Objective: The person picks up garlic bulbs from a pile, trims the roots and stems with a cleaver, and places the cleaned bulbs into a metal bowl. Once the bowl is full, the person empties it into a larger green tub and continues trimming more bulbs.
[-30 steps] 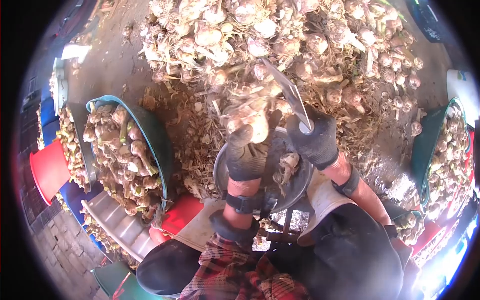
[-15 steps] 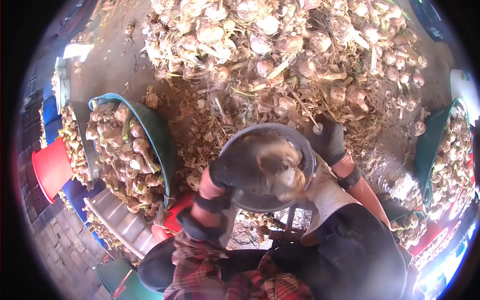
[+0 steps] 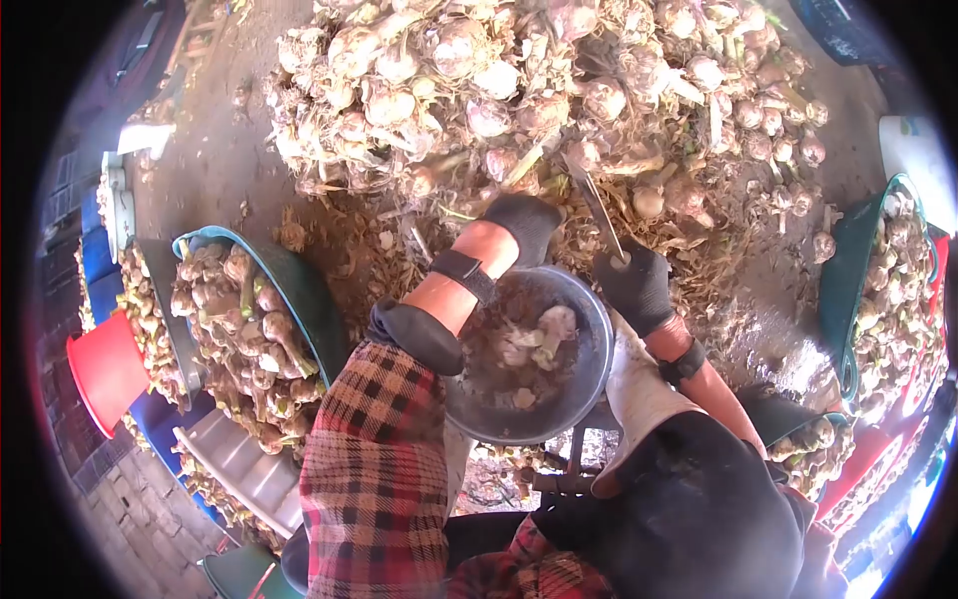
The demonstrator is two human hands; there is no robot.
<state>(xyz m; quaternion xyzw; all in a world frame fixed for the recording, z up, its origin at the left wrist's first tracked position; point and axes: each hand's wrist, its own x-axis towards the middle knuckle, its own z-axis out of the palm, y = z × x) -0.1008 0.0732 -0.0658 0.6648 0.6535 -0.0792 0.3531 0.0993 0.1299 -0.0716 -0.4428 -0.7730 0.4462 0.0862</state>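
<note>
My left hand (image 3: 524, 228), in a dark glove, reaches past the bucket to the near edge of the garlic pile (image 3: 459, 50). Its fingers are turned away and I cannot make out their pose. Gloved too, my right hand (image 3: 637, 287) is closed around the handle of a knife (image 3: 603, 215), whose blade points up and to the left toward the pile. Between my knees is a grey bucket (image 3: 597, 384) with a few pale garlic pieces (image 3: 549, 334) and brownish debris at its bottom.
A green tub (image 3: 324, 319) full of garlic stands at left, near a red bucket (image 3: 105, 371) and a white ribbed crate (image 3: 235, 474). Another garlic-filled green tub (image 3: 843, 299) is at right. Dry husks (image 3: 374, 250) litter the floor.
My left hand has moved from over the bucket forward to the pile. The blurred garlic above the bucket is gone from there, and pale garlic shows inside it. My right hand keeps the knife.
</note>
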